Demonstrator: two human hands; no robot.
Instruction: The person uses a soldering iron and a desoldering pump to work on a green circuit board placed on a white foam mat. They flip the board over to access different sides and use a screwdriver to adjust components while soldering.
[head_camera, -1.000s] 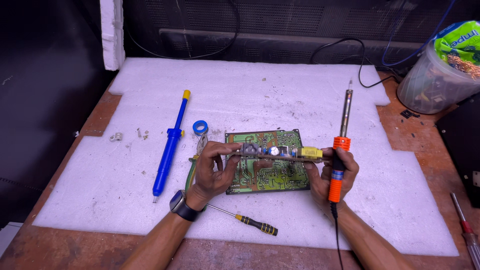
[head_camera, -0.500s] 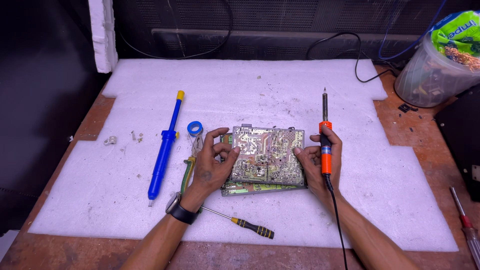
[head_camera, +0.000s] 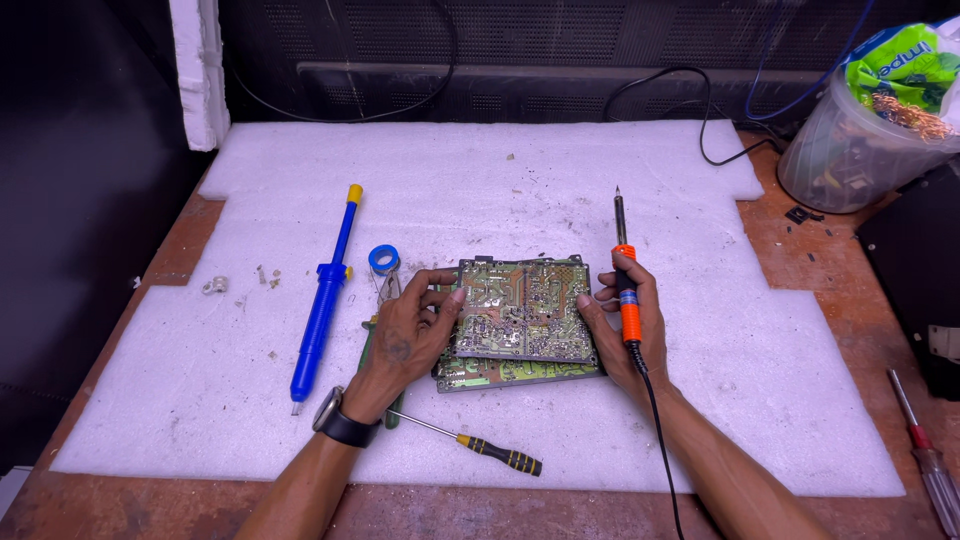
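While the left hand (head_camera: 408, 335) pinches the circuit board (head_camera: 522, 312) at its nine o'clock edge, solder side up on the foam mat (head_camera: 560, 170), the right hand (head_camera: 622, 330) steadies the three o'clock edge. That hand also clasps the soldering iron (head_camera: 626, 290), tip toward twelve o'clock, likely to keep heat off the board.

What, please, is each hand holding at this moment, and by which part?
The right hand grips the orange-handled soldering iron by its handle and touches the green circuit board's right edge; the left hand holds its left edge.
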